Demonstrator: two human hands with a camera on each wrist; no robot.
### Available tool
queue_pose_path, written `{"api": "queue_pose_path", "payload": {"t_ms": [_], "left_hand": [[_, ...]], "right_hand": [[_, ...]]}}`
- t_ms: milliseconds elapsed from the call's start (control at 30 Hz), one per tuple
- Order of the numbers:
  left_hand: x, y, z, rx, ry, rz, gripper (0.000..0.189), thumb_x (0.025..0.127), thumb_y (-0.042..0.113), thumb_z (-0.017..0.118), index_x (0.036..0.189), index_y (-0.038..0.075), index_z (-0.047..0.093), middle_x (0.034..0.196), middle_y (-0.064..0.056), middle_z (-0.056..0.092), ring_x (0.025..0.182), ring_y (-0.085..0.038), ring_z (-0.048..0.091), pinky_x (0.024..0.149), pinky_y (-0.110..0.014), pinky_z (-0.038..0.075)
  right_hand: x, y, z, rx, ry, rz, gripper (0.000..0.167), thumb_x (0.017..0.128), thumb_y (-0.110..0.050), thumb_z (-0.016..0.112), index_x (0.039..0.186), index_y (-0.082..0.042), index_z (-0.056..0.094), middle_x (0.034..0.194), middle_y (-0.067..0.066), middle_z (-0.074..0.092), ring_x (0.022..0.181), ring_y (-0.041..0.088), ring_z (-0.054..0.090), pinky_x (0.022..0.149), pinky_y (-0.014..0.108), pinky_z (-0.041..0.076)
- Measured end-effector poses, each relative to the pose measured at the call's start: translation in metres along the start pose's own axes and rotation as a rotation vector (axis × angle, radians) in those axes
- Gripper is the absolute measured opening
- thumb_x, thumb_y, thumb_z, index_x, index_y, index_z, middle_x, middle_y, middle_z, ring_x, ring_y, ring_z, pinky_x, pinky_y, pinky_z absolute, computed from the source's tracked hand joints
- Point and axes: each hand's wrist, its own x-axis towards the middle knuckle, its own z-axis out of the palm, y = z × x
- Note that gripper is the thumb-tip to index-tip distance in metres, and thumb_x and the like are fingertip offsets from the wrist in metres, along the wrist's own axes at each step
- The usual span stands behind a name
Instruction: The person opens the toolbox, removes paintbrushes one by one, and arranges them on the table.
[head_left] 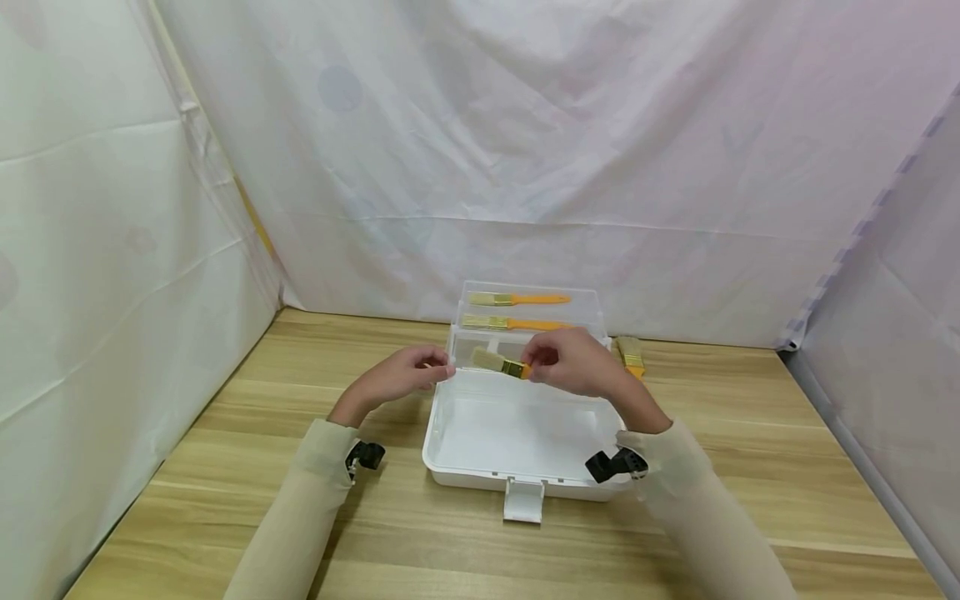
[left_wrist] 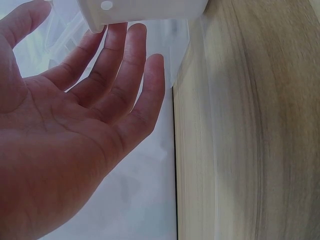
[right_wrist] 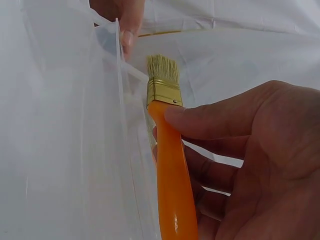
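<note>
My right hand point(head_left: 576, 362) pinches a paintbrush point(head_left: 495, 361) over the back of an open white plastic box point(head_left: 517, 425). In the right wrist view the thumb lies on the orange handle point(right_wrist: 172, 165), just below the brass-coloured ferrule, with pale bristles pointing away. My left hand point(head_left: 396, 377) is by the box's back left corner, fingers loosely bent and holding nothing. The left wrist view shows its fingertips point(left_wrist: 136, 32) right at the white box edge. Two more orange-handled paintbrushes, one upper point(head_left: 536, 298) and one lower point(head_left: 517, 323), lie in the raised clear lid point(head_left: 588, 310).
Another paintbrush point(head_left: 632, 354) rests at the box's back right, partly hidden by the right arm. A white latch point(head_left: 522, 501) hangs at the box front. White cloth point(head_left: 525, 167) walls stand behind and on both sides of the wooden table point(head_left: 262, 433).
</note>
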Motion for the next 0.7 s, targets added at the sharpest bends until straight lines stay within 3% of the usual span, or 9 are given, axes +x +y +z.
{"api": "queue_pose_path", "payload": {"t_ms": [267,700], "left_hand": [[0.000,0.003,0.001,0.002,0.005,-0.002,0.037,0.113,0.035,0.065,0.131,0.004,0.069,0.126,-0.011,0.068,0.110,-0.025,0.065,0.099,-0.051,0.059],[0.001,0.002,0.001,-0.001,-0.004,-0.016,0.035,0.112,0.036,0.066,0.131,0.006,0.069,0.125,-0.010,0.068,0.112,-0.025,0.066,0.099,-0.048,0.060]], "right_hand": [[-0.013,0.010,-0.003,0.022,0.041,0.004,0.007,0.099,-0.002,0.078,0.104,-0.006,0.079,0.091,-0.001,0.073,0.081,0.015,0.065,0.075,0.035,0.057],[-0.034,0.031,-0.012,0.045,0.098,0.088,0.007,0.102,-0.006,0.074,0.109,-0.008,0.077,0.099,0.001,0.072,0.091,0.021,0.066,0.079,0.039,0.057]]}}
